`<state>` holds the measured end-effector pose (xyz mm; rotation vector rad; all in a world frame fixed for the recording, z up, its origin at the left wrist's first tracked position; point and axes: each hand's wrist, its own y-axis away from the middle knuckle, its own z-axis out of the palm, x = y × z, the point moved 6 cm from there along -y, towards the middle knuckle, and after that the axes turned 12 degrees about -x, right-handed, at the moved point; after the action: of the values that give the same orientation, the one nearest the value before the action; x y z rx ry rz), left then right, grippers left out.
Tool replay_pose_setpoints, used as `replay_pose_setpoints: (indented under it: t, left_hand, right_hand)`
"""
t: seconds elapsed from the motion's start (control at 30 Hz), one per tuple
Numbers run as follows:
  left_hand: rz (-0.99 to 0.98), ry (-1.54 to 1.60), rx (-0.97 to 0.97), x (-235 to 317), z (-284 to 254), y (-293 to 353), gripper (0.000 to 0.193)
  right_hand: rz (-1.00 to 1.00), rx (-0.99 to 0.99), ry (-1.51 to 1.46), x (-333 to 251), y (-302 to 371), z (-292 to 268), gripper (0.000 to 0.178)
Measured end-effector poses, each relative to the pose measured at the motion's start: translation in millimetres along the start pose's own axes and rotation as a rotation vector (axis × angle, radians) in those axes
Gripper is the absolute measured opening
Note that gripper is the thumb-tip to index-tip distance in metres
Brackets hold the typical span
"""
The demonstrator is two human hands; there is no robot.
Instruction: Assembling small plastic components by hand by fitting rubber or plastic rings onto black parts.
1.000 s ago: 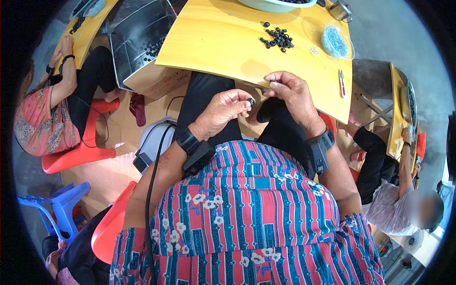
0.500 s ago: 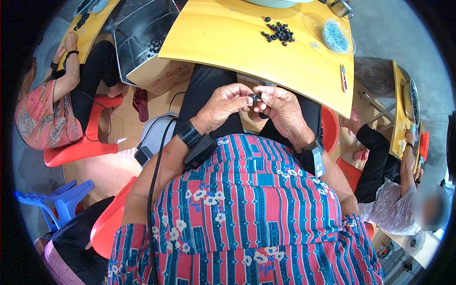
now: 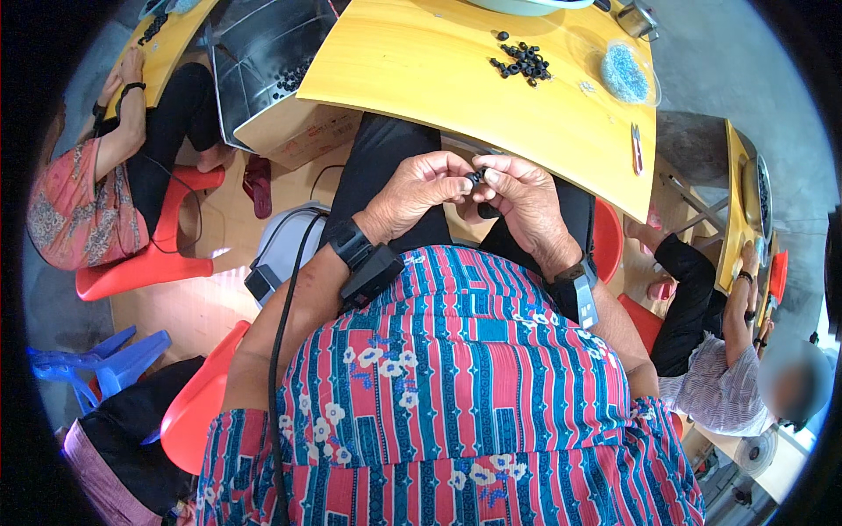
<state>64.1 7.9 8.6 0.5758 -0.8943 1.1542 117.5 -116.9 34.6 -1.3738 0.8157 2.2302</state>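
My left hand [image 3: 419,191] and my right hand [image 3: 519,203] meet over my lap, just below the near edge of the yellow table [image 3: 421,79]. Their fingertips pinch a small black ring-shaped part [image 3: 476,178] between them. A heap of several similar small black parts [image 3: 524,61] lies on the table's far side. Beside it sits a clear bag of tiny blue pieces [image 3: 624,74]. Both wrists carry black strapped devices, and a black cable runs down from the left one.
A small red-handled cutter [image 3: 638,149] lies near the table's right edge. A cardboard box with a metal tray [image 3: 272,70] stands left of the table. One person sits on a red chair [image 3: 149,263] at left, another at right by a second yellow table [image 3: 741,202].
My hands have drawn back from the table edge toward my body and closed together on the small black part. The view has tilted slightly.
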Motion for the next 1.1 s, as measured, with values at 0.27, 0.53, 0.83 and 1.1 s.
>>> replay_pose_setpoints:
  t: [0.27,0.53,0.83,1.1]
  left_hand:
    - [0.007,0.007,0.007,-0.1,0.2,-0.1,0.017]
    - [-0.016,-0.041,0.032,-2.8,-2.9,1.8,0.015]
    - [0.011,-0.023,0.037,-6.8,-4.5,-0.2,0.015]
    - [0.026,-0.019,0.029,-5.6,-2.2,-0.6,0.015]
  right_hand:
    - [-0.006,0.017,0.161,-4.7,2.0,-4.0,0.02]
    - [-0.035,0.005,0.239,-9.6,4.1,0.4,0.019]
    - [-0.019,0.069,0.322,-10.6,3.7,-1.1,0.016]
    - [-0.044,0.031,0.207,-4.0,0.8,-2.9,0.017]
